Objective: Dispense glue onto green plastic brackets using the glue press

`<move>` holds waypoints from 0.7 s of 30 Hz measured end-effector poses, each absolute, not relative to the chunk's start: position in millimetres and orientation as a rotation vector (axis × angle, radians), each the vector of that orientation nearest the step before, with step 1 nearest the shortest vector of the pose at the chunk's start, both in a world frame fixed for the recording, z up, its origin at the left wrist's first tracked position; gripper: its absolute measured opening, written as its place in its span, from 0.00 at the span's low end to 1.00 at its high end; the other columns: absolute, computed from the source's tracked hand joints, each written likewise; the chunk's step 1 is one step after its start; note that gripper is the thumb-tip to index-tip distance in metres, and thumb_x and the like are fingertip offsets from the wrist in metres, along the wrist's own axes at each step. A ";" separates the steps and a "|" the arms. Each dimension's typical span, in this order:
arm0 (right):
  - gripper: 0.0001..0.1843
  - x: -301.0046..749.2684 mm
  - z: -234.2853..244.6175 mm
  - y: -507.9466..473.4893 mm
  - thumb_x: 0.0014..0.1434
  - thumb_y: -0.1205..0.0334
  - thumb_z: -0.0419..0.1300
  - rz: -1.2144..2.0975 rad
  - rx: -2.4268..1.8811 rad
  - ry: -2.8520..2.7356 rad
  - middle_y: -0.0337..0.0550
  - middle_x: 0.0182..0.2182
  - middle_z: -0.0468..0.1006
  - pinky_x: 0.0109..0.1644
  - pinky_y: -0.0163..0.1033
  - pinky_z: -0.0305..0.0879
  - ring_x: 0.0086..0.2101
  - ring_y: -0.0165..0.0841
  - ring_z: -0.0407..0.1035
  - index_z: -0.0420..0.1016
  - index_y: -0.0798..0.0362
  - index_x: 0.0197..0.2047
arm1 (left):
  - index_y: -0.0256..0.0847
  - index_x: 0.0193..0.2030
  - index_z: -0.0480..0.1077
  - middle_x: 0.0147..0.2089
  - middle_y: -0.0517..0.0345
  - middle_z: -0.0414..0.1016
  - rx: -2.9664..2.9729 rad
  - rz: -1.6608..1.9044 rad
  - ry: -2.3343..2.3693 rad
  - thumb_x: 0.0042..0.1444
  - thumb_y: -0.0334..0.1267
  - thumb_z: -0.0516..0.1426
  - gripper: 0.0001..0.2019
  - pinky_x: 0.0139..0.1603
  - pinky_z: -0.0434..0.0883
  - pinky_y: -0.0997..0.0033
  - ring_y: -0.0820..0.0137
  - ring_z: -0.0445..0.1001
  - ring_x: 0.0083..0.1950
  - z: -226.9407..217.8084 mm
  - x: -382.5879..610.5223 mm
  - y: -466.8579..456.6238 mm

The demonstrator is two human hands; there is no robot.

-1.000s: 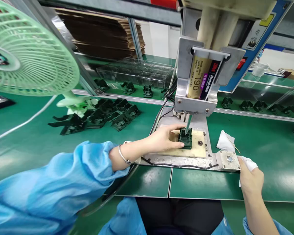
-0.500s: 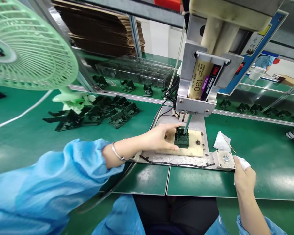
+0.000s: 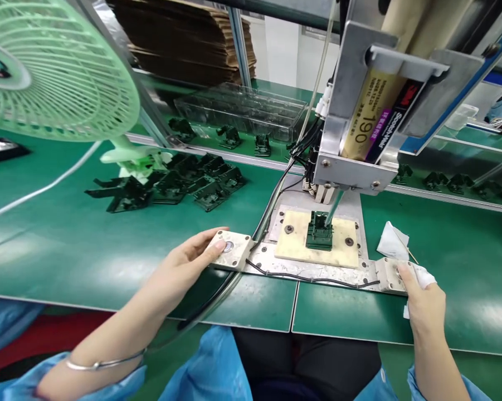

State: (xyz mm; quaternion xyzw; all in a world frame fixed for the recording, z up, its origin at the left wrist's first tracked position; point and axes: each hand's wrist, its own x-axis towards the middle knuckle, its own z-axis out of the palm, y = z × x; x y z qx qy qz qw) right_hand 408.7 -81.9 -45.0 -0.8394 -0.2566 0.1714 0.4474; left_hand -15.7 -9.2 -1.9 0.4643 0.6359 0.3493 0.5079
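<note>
My left hand (image 3: pixel 192 259) grips the left metal button box (image 3: pixel 240 250), its thumb on the round button and its fingers along the far side. My right hand (image 3: pixel 425 306) is closed around a crumpled white tissue (image 3: pixel 426 277), the thumb resting on the right button box (image 3: pixel 390 274). Between them, a small dark green plastic part (image 3: pixel 320 236) sits on the cream fixture plate (image 3: pixel 288 248). A thin dispensing needle (image 3: pixel 335 207) slants down to its upper right side. Above it hangs the two-tube adhesive cartridge (image 3: pixel 371 122) in a metal holder.
Several similar dark parts (image 3: pixel 209 181) lie in a cluster at the left, beside the green fan (image 3: pixel 79 72). A folded white wipe (image 3: pixel 393 239) and a thin stick lie right of the fixture. Black cables (image 3: pixel 276 189) run along its left side. Clear trays (image 3: pixel 242 111) stand behind.
My left hand has left the dark part on the plate and moved left onto the left button box. My right thumb has come onto the right button. The view has shifted slightly.
</note>
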 end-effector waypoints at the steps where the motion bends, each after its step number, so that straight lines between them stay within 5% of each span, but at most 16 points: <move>1: 0.39 408.2 -47.1 -82.5 0.35 0.29 0.69 0.406 -2.084 -0.626 0.54 0.34 0.85 0.41 0.49 0.69 0.41 0.55 0.77 0.84 0.57 0.36 | 0.40 0.63 0.66 0.65 0.43 0.73 1.137 0.860 1.579 0.54 0.62 0.61 0.37 0.67 0.69 0.47 0.44 0.70 0.66 -3.2 -12.5 -11.6; 5: 0.40 409.2 -56.5 -86.4 0.41 0.28 0.66 0.325 -2.037 -0.661 0.54 0.36 0.85 0.45 0.49 0.69 0.44 0.55 0.77 0.85 0.58 0.41 | 0.44 0.52 0.73 0.58 0.48 0.77 1.678 1.229 1.937 0.57 0.47 0.62 0.18 0.67 0.68 0.44 0.49 0.73 0.62 -2.6 8.1 -30.5; 8: 0.38 409.0 -58.7 -87.7 0.46 0.30 0.65 0.300 -1.986 -0.712 0.54 0.37 0.85 0.47 0.48 0.69 0.44 0.54 0.77 0.85 0.58 0.42 | 0.50 0.44 0.76 0.46 0.56 0.83 2.445 1.206 1.443 0.58 0.35 0.62 0.08 0.61 0.75 0.53 0.57 0.80 0.52 -2.2 41.9 -47.9; 13: 0.37 407.8 -56.6 -86.7 0.46 0.31 0.65 0.288 -2.004 -0.678 0.54 0.37 0.85 0.47 0.48 0.70 0.45 0.54 0.77 0.85 0.58 0.42 | 0.33 0.66 0.67 0.66 0.39 0.72 2.749 0.648 1.089 0.67 0.47 0.54 0.26 0.69 0.68 0.48 0.50 0.70 0.67 -6.2 111.9 -46.6; 21: 0.37 408.1 -59.8 -86.7 0.48 0.32 0.65 0.328 -1.948 -0.721 0.54 0.39 0.85 0.48 0.49 0.69 0.45 0.53 0.77 0.84 0.58 0.44 | 0.30 0.69 0.63 0.70 0.37 0.66 2.689 0.427 1.140 0.65 0.53 0.56 0.33 0.73 0.60 0.41 0.46 0.65 0.71 -10.5 121.5 -32.8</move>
